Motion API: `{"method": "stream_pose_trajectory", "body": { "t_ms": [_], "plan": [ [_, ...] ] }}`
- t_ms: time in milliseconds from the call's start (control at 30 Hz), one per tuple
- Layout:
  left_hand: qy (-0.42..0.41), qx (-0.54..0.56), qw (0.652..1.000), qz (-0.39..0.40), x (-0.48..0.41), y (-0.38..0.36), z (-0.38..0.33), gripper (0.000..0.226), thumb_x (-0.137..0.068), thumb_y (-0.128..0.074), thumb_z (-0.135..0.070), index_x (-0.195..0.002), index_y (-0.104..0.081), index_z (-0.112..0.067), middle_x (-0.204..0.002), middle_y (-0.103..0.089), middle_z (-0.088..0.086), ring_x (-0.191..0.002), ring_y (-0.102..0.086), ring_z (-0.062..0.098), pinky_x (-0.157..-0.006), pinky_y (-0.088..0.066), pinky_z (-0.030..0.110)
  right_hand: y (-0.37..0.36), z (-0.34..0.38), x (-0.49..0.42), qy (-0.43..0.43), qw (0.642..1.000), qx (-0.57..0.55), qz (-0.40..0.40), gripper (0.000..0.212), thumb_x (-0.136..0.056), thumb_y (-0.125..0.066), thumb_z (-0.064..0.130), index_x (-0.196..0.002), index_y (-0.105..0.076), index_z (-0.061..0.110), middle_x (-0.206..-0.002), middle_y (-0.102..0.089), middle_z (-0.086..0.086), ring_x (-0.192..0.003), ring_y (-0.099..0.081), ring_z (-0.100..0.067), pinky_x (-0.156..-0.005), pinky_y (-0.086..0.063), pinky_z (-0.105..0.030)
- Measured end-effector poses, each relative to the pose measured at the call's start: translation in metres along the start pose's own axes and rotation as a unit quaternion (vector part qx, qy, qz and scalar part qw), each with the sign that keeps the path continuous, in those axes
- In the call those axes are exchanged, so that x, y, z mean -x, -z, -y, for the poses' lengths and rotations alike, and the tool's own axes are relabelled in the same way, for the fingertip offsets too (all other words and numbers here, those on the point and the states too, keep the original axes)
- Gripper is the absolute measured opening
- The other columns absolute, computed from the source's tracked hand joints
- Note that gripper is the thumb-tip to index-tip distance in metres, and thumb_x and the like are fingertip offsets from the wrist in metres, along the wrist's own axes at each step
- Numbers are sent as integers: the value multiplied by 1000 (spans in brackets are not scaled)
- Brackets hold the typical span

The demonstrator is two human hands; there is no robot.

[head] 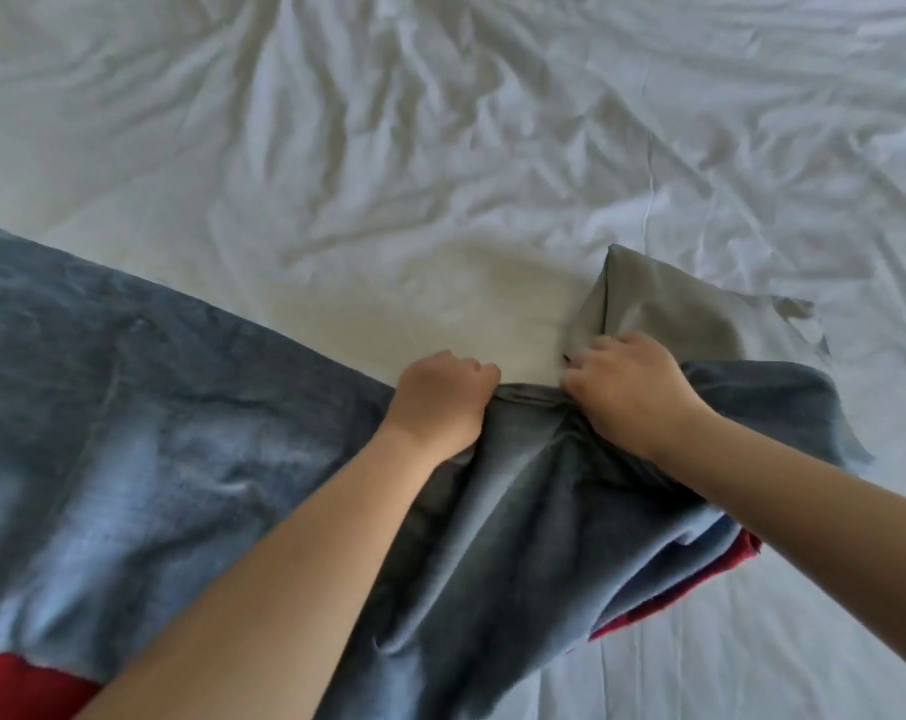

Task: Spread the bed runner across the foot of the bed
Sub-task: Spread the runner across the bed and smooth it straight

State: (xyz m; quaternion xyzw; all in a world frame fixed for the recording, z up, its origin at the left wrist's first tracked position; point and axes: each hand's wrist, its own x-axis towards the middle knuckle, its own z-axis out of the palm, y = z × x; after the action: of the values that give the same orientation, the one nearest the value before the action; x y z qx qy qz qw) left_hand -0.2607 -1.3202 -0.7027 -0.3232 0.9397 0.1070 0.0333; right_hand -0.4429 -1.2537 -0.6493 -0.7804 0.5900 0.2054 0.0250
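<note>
The bed runner (pixel 144 423) is a blue-grey cloth with red patches, lying across the near part of the white bed sheet (pixel 388 148). Its left part lies flat; its right part is bunched and folded, with a grey flap turned up at the far right. My left hand (pixel 443 402) grips the runner's far edge near the middle. My right hand (pixel 627 389) grips the same edge a short way to the right, at the base of the grey flap. A taut fold of cloth runs between the two hands.
The wrinkled white sheet covers the whole bed beyond and to the right of the runner. A red part of the runner (pixel 24 688) shows at the bottom left, another at the lower right (pixel 664 595).
</note>
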Motion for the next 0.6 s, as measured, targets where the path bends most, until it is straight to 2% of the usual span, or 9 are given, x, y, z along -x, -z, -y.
{"method": "stream_pose_trajectory", "body": {
  "t_ms": [67, 133, 200, 400, 500, 600],
  "plan": [
    [41, -17, 999, -10, -2, 9, 21, 3, -84, -51, -12, -85, -52, -15, -78, -55, 4, -77, -53, 28, -55, -26, 31, 20, -2, -32, 1, 999, 28, 24, 19, -51, -76, 7, -57, -63, 19, -60, -61, 0, -58, -61, -23, -55, -36, -25],
    [74, -22, 996, -44, -3, 21, 42, 6, -84, -49, -10, -84, -56, -10, -75, -57, 8, -74, -55, 30, -54, -26, 32, 35, -1, -61, -5, 999, 43, 15, 14, -74, -65, 7, -79, -67, 20, -80, -66, -1, -78, -63, -24, -64, -36, -29],
    [102, -42, 992, -59, -5, 33, 66, 8, -82, -50, -11, -83, -57, -9, -76, -59, 10, -73, -56, 32, -53, -28, 32, 52, 5, -91, -19, 999, 32, -8, 19, -85, -53, 6, -93, -66, 18, -96, -65, -3, -92, -60, -27, -71, -33, -32],
    [230, -95, 968, -33, 12, 63, 154, 8, -77, -53, -13, -83, -57, -11, -91, -62, 14, -86, -59, 36, -58, -31, 31, 86, 54, -164, -11, 997, -36, -61, 22, -90, -50, 8, -107, -64, 11, -111, -63, -8, -108, -53, -30, -85, -34, -35],
    [283, -114, 952, 2, 33, 59, 181, 4, -76, -54, -12, -80, -56, -10, -89, -61, 15, -84, -60, 37, -57, -34, 31, 90, 82, -170, 11, 993, -78, -93, 24, -88, -47, 5, -108, -60, 9, -110, -62, -8, -106, -52, -30, -79, -29, -33],
    [340, -102, 934, 30, 45, 50, 182, 4, -77, -56, -11, -81, -56, -9, -87, -59, 14, -82, -59, 38, -57, -36, 31, 77, 80, -155, -1, 993, -91, -75, 23, -86, -50, 7, -107, -56, 15, -106, -60, -3, -101, -52, -26, -75, -30, -33]
  ]
}}
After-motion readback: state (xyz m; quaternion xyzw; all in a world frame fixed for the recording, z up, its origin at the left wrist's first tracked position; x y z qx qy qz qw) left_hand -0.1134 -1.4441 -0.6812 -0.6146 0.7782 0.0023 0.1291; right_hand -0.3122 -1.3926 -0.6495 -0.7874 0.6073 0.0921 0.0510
